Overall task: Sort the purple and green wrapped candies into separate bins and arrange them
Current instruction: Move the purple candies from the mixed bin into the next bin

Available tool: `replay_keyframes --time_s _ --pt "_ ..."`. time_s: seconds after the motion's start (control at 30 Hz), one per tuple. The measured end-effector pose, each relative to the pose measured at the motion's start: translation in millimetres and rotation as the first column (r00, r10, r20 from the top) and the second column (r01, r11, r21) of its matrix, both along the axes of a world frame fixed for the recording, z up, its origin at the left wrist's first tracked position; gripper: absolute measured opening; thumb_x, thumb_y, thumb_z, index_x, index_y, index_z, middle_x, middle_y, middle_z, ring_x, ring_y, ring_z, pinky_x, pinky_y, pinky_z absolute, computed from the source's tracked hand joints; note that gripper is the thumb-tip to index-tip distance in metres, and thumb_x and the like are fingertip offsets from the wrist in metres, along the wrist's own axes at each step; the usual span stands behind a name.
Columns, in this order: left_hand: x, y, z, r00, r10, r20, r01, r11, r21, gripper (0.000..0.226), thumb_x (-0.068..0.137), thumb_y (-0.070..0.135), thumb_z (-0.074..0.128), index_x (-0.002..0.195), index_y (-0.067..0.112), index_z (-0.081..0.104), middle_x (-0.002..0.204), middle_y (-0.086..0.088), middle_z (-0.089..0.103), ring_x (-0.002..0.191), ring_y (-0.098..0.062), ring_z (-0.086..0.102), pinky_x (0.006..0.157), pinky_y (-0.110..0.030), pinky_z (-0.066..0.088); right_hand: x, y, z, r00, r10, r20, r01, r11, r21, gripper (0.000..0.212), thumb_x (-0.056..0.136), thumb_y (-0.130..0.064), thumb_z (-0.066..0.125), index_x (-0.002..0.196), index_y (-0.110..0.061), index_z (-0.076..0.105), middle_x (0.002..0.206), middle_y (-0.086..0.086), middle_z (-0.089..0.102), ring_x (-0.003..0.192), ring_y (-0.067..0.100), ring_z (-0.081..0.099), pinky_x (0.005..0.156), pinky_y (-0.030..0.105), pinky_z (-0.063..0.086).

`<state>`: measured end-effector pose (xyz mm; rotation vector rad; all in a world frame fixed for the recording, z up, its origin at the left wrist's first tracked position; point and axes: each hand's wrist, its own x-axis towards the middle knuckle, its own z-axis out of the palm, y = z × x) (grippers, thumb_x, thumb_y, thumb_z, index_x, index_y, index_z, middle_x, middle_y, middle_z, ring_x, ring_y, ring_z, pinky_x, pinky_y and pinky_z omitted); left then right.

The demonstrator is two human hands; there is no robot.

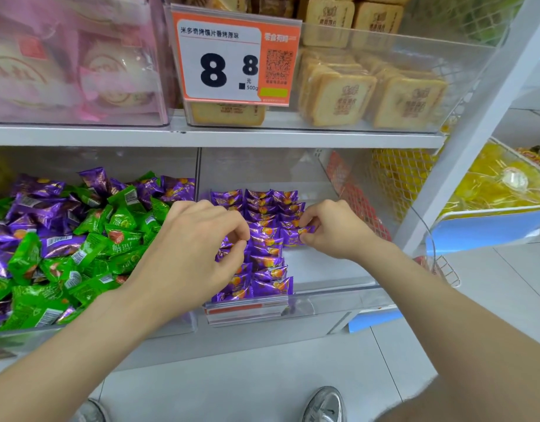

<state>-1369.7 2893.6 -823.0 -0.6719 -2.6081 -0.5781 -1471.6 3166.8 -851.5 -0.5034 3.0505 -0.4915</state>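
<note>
Roughly midway, by my reading: the right bin (326, 269) already holds purple candies (267, 249) laid in neat overlapping rows along its left side, while the bare floor on its right side is unfilled. The left bin (95, 332) is a loose heap in which green candies (122, 222) and many stray purple ones (40, 208) lie mixed, so most of the sorting is left to do. The left hand (198, 239) reaches across the divider, its thumb and forefinger pinched on a purple wrapper (224, 248) at the left edge of the rows. The right hand (335, 229) pinches another purple candy (296, 236) by its end, at the right edge of the rows. No bin yet holds green alone.
</note>
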Motion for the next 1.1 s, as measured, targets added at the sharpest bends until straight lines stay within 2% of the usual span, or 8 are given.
replay_keyframes --time_s 0.13,0.53,0.67,0.77,0.87,0.93,1.0,1.1 --pt "-0.5 -0.8 0.6 1.000 -0.005 0.001 0.005 1.000 -0.004 0.016 0.091 0.025 0.074 0.094 0.035 0.063 0.082 0.019 0.061 0.085 -0.009 0.055 0.091 -0.032 0.034 -0.2 -2.4 -0.2 1.000 -0.018 -0.017 0.018 1.000 -0.012 0.017 0.082 -0.027 0.082 0.096 -0.019 0.078 0.083 0.001 0.075 0.078 0.022 0.071 0.085 0.041 0.059" --pt "2.3 -4.0 3.2 0.999 -0.037 0.015 0.036 0.999 0.039 0.015 0.091 0.023 0.074 0.095 0.033 0.064 0.084 0.020 0.059 0.086 -0.008 0.054 0.094 -0.035 0.039 4.2 0.1 11.3 0.995 -0.103 -0.020 0.103 0.995 0.019 0.028 0.077 -0.034 0.084 0.099 -0.017 0.077 0.083 -0.001 0.072 0.082 0.018 0.069 0.081 0.037 0.061" --pt "8.6 -6.8 10.3 0.999 -0.052 -0.012 0.053 0.994 0.095 0.010 0.093 0.018 0.073 0.096 0.026 0.067 0.095 0.015 0.061 0.093 -0.015 0.053 0.088 -0.036 0.044 17.2 -11.3 29.3 0.981 -0.130 -0.147 0.129 0.992 -0.018 0.018 0.084 -0.031 0.074 0.098 -0.019 0.077 0.081 -0.005 0.071 0.077 0.019 0.069 0.077 0.041 0.062" --pt "24.0 -16.0 24.1 0.998 0.040 -0.038 -0.032 0.982 0.189 0.004 0.092 0.023 0.066 0.090 0.026 0.065 0.090 0.012 0.056 0.088 -0.011 0.051 0.080 -0.027 0.041 46.4 -44.8 51.2 0.979 -0.103 -0.174 0.056 0.964 -0.259 0.017 0.094 -0.021 0.062 0.093 -0.025 0.078 0.071 -0.006 0.073 0.066 0.010 0.068 0.073 0.032 0.058" --pt "38.3 -37.7 36.4 0.974 0.192 0.122 -0.220 0.933 0.286 0.013 0.093 0.029 0.063 0.081 0.031 0.060 0.074 0.011 0.058 0.075 -0.010 0.056 0.067 -0.026 0.043 93.4 -93.1 71.2 0.990 0.030 -0.138 -0.095 0.863 -0.496 0.025 0.099 -0.010 0.056 0.095 -0.024 0.077 0.069 -0.005 0.071 0.058 0.009 0.061 0.060 0.022 0.046" --pt "40.1 -60.9 42.2 0.922 0.274 0.274 -0.336 0.917 0.215 0.017 0.093 0.036 0.061 0.077 0.029 0.062 0.071 0.012 0.063 0.068 -0.008 0.059 0.065 -0.033 0.048 117.9 -124.0 77.1 0.962 0.164 -0.220 -0.257 0.820 -0.511 0.026 0.097 -0.004 0.057 0.098 -0.022 0.077 0.073 -0.013 0.069 0.065 0.007 0.062 0.064 0.016 0.042" --pt "37.5 -91.4 44.5 0.862 0.375 0.342 -0.416 0.908 0.051 0.020 0.096 0.038 0.058 0.080 0.030 0.067 0.070 0.012 0.064 0.069 -0.005 0.059 0.069 -0.034 0.049 128.3 -153.5 75.8 0.908 0.284 -0.308 -0.401 0.802 -0.443 0.024 0.093 -0.004 0.060 0.101 -0.019 0.076 0.086 -0.014 0.069 0.078 0.006 0.064 0.075 0.020 0.048" --pt "34.9 -143.2 47.2 0.731 0.549 0.406 -0.559 0.822 -0.104 0.027 0.099 0.039 0.051 0.090 0.024 0.072 0.082 0.003 0.067 0.089 -0.027 0.065 0.080 -0.038 0.051 125.6 -193.4 66.8 0.860 0.405 -0.310 -0.499 0.794 -0.346 0.025 0.092 -0.005 0.060 0.108 -0.017 0.075 0.095 -0.011 0.065 0.087 0.002 0.059 0.085 0.019 0.047"
